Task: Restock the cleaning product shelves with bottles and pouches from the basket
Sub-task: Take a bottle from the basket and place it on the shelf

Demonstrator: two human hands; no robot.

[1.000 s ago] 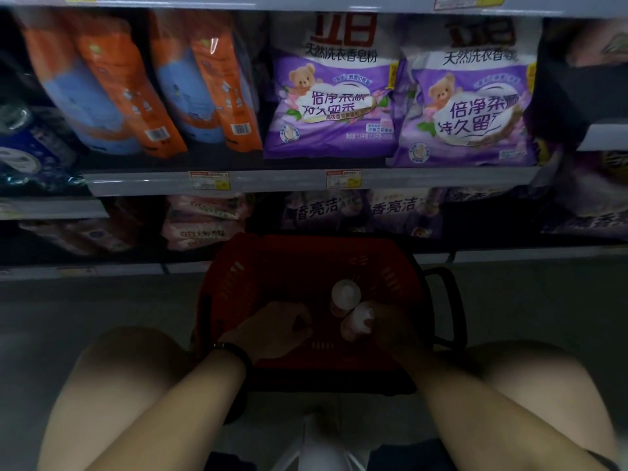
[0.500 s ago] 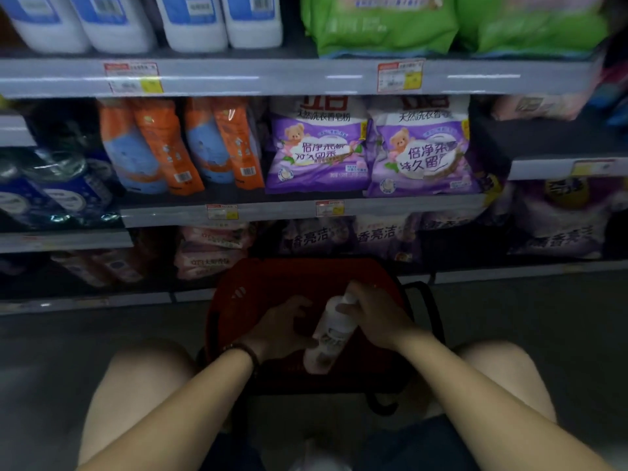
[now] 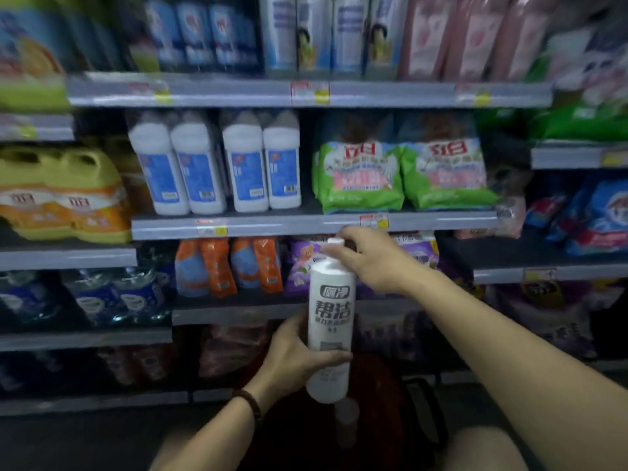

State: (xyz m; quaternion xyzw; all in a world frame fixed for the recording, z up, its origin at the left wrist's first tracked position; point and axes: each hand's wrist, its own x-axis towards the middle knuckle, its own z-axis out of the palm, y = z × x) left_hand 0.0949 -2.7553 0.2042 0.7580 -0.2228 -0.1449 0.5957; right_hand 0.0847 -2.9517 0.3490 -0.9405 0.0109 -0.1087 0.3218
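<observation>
Now bottle [image 3: 331, 321] raised from basket [image 3: 377, 396]; left hand [image 3: 295, 358] clamps body, right hand [image 3: 370, 260] clamps neck.

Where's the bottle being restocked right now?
Head view, centre: the bottle is held before the shelves, left hand gripping its lower body, right hand at its cap.

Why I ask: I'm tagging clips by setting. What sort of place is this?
Most likely a shop aisle for cleaning goods: tiered shelves with price tags on their edges, rows of identical blue-labelled bottles and matching green pouches. The left hand and right hand hold a white bottle.
</observation>
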